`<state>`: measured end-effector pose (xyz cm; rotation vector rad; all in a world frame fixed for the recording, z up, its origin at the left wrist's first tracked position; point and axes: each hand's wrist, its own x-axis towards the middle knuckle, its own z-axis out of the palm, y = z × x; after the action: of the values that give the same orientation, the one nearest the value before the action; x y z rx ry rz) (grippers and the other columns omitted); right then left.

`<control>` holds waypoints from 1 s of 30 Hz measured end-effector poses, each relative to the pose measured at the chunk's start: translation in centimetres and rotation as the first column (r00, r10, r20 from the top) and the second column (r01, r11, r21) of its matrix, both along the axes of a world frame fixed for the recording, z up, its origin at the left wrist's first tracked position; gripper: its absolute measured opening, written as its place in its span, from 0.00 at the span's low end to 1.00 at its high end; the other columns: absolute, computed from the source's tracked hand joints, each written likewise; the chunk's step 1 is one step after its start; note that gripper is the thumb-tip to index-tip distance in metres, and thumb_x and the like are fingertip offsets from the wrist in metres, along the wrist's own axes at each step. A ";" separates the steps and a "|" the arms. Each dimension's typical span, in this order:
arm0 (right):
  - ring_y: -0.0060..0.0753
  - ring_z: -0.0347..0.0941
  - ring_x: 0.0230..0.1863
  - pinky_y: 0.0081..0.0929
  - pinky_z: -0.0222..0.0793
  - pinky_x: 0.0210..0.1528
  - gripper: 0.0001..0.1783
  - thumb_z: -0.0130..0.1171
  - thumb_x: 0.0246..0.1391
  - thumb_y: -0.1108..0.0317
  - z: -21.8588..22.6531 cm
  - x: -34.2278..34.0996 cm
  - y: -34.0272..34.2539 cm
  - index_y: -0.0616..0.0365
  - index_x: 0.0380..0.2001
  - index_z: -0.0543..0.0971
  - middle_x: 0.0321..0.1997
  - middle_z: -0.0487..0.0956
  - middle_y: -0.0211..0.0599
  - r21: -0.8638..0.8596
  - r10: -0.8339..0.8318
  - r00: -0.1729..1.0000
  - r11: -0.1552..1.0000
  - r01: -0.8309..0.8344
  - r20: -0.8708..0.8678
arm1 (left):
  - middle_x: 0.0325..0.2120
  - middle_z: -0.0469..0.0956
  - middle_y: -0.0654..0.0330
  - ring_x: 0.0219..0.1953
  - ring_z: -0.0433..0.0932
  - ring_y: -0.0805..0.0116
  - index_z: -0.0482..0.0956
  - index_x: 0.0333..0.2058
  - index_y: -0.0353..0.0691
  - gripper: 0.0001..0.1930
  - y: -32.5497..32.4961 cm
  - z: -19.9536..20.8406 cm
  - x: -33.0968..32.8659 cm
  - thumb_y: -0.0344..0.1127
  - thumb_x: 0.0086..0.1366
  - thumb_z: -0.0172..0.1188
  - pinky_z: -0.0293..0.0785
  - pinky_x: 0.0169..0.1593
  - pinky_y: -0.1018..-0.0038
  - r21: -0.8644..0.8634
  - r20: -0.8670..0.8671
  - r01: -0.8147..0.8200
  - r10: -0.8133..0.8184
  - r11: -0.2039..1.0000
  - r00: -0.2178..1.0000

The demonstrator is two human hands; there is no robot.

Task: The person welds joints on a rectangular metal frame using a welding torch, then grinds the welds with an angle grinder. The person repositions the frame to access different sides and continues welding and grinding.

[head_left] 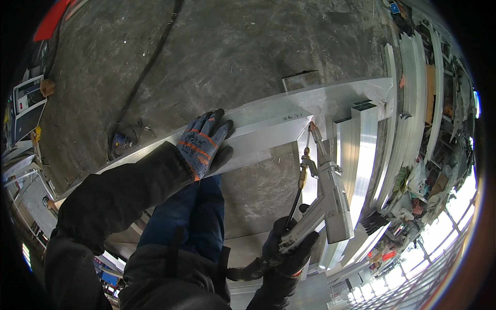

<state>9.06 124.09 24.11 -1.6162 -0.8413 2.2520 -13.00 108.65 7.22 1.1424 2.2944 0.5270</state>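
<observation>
Nearest are the person's blue trousers (194, 212) and dark sleeves. The two hands are well apart. The right hand (291, 242), in a dark glove, is wrapped around the handle of a grey gun-shaped tool (330, 191). A thin black hose (294, 209) runs up beside the tool to a brass fitting (303, 168). The tool's tip is at the corner where a long metal bar (268, 129) meets a shorter crossbar (308, 181); whether it touches is too small to tell. The left hand (200, 147), in a grey and orange glove, lies across the long bar, left of that corner; whether it grips or only presses cannot be told. The long bar slants from lower left to upper right. Just right of the tool stand shiny metal tubes (366, 139). Farther off, a black cable (147, 70) crosses the grey floor (248, 51). At the right are stacked metal strips (411, 93) and a heap of scraps (413, 186); at the far left, a boxy machine (29, 119).
</observation>
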 end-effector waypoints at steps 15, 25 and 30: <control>0.27 0.67 0.13 0.25 0.64 0.12 0.45 0.50 0.66 0.36 0.2 -0.8 -0.1 0.58 0.71 0.55 0.35 0.75 0.45 0.059 0.068 0.997 0.996 -0.070 0.042 | 0.63 0.65 0.38 0.63 0.67 0.35 0.73 0.59 0.40 0.28 0.5 0.5 -0.1 0.45 0.62 0.62 0.65 0.65 0.47 0.071 0.001 -0.031 0.031 0.997 1.000; 0.27 0.67 0.14 0.26 0.64 0.13 0.46 0.50 0.65 0.35 0.6 -0.6 -0.1 0.59 0.71 0.55 0.35 0.75 0.45 0.025 0.078 0.996 0.997 -0.079 0.039 | 0.61 0.67 0.37 0.62 0.68 0.36 0.73 0.58 0.38 0.29 0.4 0.4 -0.2 0.47 0.63 0.61 0.65 0.64 0.46 0.108 -0.024 -0.029 0.032 0.994 0.999; 0.28 0.68 0.14 0.26 0.65 0.13 0.46 0.51 0.65 0.36 1.0 -0.8 -0.3 0.60 0.70 0.54 0.34 0.74 0.44 0.039 0.108 0.992 0.993 -0.111 0.061 | 0.61 0.67 0.37 0.62 0.68 0.36 0.74 0.58 0.38 0.28 0.5 0.6 -0.3 0.47 0.62 0.61 0.65 0.64 0.47 0.100 -0.025 -0.024 0.027 0.995 0.999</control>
<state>8.22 123.81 25.08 -1.6634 -1.0089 2.2525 -13.25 109.17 7.80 1.1748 2.3311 0.6468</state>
